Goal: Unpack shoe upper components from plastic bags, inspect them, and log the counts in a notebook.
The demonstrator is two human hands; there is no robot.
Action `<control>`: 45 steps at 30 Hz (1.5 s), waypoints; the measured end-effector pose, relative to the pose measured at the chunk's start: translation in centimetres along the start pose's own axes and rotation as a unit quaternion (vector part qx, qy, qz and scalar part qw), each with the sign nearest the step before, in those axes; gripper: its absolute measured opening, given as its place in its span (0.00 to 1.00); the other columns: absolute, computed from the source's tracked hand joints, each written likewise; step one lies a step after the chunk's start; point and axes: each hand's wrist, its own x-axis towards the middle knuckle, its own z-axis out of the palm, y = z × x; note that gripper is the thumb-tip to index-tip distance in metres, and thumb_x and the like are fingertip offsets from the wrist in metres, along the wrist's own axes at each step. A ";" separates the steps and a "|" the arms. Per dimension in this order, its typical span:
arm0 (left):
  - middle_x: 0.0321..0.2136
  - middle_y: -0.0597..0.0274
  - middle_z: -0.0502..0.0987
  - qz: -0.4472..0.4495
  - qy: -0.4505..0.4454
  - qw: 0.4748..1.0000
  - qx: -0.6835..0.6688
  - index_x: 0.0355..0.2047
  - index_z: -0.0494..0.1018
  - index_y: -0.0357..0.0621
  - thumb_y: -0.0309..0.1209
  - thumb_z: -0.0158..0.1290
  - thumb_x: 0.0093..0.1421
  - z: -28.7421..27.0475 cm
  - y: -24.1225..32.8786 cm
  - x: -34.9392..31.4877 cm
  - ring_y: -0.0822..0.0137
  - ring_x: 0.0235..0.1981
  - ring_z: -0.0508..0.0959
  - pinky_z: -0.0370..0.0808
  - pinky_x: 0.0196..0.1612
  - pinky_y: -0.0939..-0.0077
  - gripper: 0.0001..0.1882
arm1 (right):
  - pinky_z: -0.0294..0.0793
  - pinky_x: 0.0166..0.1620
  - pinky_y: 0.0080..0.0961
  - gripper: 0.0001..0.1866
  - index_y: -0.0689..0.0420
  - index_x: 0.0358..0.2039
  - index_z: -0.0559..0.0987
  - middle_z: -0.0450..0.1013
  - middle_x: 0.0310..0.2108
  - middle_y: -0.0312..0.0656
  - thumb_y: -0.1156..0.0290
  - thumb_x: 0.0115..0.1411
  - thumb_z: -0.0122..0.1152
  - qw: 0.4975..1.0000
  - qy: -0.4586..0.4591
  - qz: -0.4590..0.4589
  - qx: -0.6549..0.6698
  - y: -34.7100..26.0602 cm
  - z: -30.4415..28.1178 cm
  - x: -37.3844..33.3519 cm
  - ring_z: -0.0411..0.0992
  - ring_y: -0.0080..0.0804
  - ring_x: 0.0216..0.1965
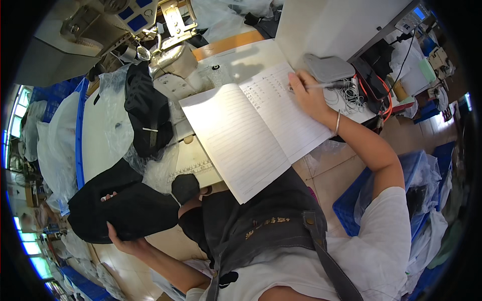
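An open lined notebook (236, 135) lies on the sewing table, its near edge reaching over my apron. The right page carries rows of handwriting; on the left one I make out only ruled lines. My right hand (309, 98) rests on the right page, closed around a slim pen (319, 86). At the left, my left hand (123, 242) grips a large, soft black fabric piece (133, 208) from below. The thumb lies against its near side, and other fingertips show in a gap in the fabric. Most of that hand's grip is hidden behind the cloth.
A sewing machine (173, 62) stands over the table's far left. Beside it lie black strapped pieces (145, 108) in clear plastic. Past my right hand sit a grey case (329, 68) and tangled white cord (350, 95). A blue crate (346, 205) stands right of me.
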 end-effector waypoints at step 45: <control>0.56 0.49 0.60 -0.009 0.001 1.000 -0.025 0.56 0.55 0.30 0.35 0.39 0.58 -1.6 0.3 0.0 0.58 0.59 0.58 0.47 0.63 0.65 0.29 | 0.51 0.20 0.21 0.17 0.60 0.16 0.60 0.54 0.12 0.31 0.72 0.60 0.50 0.999 0.038 -0.016 -0.017 -0.3 0.5 -0.1 0.50 0.15 0.19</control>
